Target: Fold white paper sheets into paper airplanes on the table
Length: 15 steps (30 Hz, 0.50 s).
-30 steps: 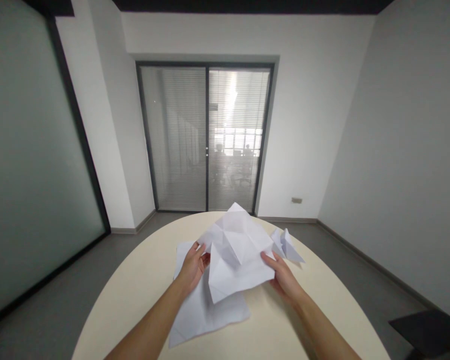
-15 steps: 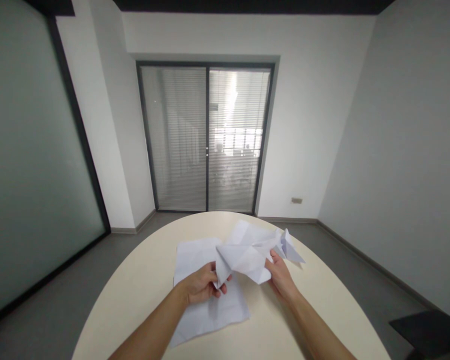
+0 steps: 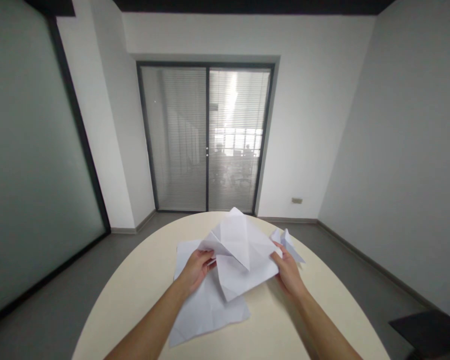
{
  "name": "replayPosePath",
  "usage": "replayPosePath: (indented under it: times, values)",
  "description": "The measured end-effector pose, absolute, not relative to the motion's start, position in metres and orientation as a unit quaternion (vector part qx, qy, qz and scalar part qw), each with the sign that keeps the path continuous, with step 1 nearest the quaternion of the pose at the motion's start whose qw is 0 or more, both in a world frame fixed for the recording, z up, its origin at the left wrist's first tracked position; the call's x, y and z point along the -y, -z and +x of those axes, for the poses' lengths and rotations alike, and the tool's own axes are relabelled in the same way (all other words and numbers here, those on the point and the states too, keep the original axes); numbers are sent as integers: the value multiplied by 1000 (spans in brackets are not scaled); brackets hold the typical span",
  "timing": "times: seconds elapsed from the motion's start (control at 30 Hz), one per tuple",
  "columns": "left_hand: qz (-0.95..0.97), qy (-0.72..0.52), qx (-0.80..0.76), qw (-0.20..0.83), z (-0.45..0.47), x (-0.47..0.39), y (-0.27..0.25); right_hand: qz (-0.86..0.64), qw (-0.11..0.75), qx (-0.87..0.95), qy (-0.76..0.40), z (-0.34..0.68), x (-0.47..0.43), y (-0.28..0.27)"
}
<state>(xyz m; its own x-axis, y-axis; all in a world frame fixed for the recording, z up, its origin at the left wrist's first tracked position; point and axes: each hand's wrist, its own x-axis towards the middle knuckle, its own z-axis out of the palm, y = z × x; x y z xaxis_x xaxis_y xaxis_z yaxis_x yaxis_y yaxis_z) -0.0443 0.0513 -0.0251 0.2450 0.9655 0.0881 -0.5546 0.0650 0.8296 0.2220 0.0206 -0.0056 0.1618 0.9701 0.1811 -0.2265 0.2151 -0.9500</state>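
A creased white sheet of paper (image 3: 243,255) is held up over the table, partly opened out, with fold lines and a raised flap across it. My left hand (image 3: 197,270) pinches its left edge, thumb on top, the other fingers partly hidden beneath. At the opposite edge, my right hand (image 3: 288,272) grips the paper between thumb and fingers. Under the held sheet, a second white paper (image 3: 210,315) lies flat on the table, its upper part covered. A folded paper piece (image 3: 291,246) with pointed tips stands just beyond my right hand.
The round cream table (image 3: 135,300) has a curved far edge. Behind it is a glass door with blinds (image 3: 206,140). A frosted glass panel (image 3: 33,160) stands at left, and a dark flat object (image 3: 431,330) shows at lower right.
The held paper has been spread wider and turned, so its broad face and central creases show. Both hands have moved slightly apart; the left one has risen. The flat sheet stays put.
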Motion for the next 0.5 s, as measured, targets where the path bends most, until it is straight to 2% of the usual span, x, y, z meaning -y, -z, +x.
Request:
replayPosePath:
  times: [0.27,0.43,0.5]
  values:
    - [377,-582,-236,680,-40,-51,16,-431,658,412,-460,216,-22,9]
    - [396,-487,-265,732,-43,-14,-35,-427,686,366,-463,183,-6,-30]
    - [406,-440,-252,760,-42,1,-58,-425,657,400,-477,171,4,-48]
